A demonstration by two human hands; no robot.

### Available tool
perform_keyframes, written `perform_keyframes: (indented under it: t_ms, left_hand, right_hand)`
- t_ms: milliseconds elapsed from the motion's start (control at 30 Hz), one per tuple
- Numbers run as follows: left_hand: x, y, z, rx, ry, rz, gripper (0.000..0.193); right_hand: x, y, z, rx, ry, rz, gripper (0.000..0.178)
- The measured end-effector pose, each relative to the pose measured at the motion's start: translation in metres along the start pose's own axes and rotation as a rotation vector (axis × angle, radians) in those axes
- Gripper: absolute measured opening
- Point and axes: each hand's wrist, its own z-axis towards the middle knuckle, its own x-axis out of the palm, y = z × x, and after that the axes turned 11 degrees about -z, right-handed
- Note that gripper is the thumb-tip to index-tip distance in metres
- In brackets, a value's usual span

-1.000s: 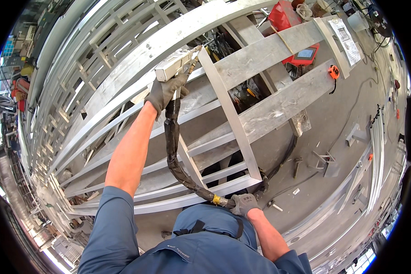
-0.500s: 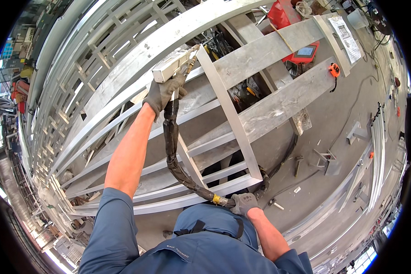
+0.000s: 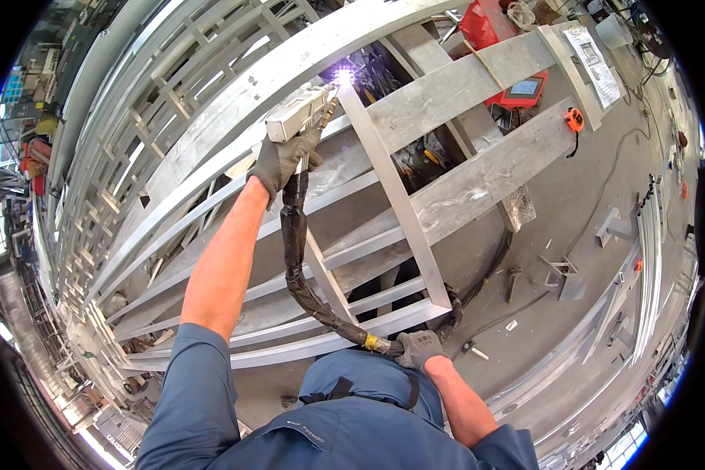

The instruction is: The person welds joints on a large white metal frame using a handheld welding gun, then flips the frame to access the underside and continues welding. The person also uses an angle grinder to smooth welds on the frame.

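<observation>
My gloved left hand (image 3: 282,163) is closed round a welding torch (image 3: 296,117) with a pale boxy body. A bright violet-white arc (image 3: 344,77) glows at its tip, by the far corner of a metal frame (image 3: 385,176). From the torch's lower end a thick black-wrapped cable (image 3: 294,235) curves down towards my waist. There my gloved right hand (image 3: 420,349) is closed round the cable, just right of a yellow band. The frame's near rail (image 3: 407,319) lies in front of my body.
Wide metal beams (image 3: 478,176) support the frame. On them rest an orange tape measure (image 3: 574,120) and a paper sheet (image 3: 591,66). A red device (image 3: 521,90) stands beyond. More slatted frames fill the left. A hammer (image 3: 513,283) and metal brackets (image 3: 560,278) are on the right-hand floor.
An arc has lit at the torch tip, where there was none before. My left hand and the torch have shifted very slightly to the right. My right hand stays on the cable.
</observation>
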Motion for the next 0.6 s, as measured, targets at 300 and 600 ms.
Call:
perform_keyframes:
  t_ms: [300, 600]
  left_hand:
    - [-0.0008, -0.0048, -0.0021, -0.035, 0.001, 0.015, 0.061]
    - [-0.0035, 0.0027, -0.0056, -0.034, -0.011, -0.122, 0.050]
  right_hand:
    - [0.0072, 0.0002, 0.0002, -0.024, -0.068, 0.017, 0.052]
    - [0.0028, 0.0063, -0.0038, -0.010, -0.066, 0.008, 0.048]
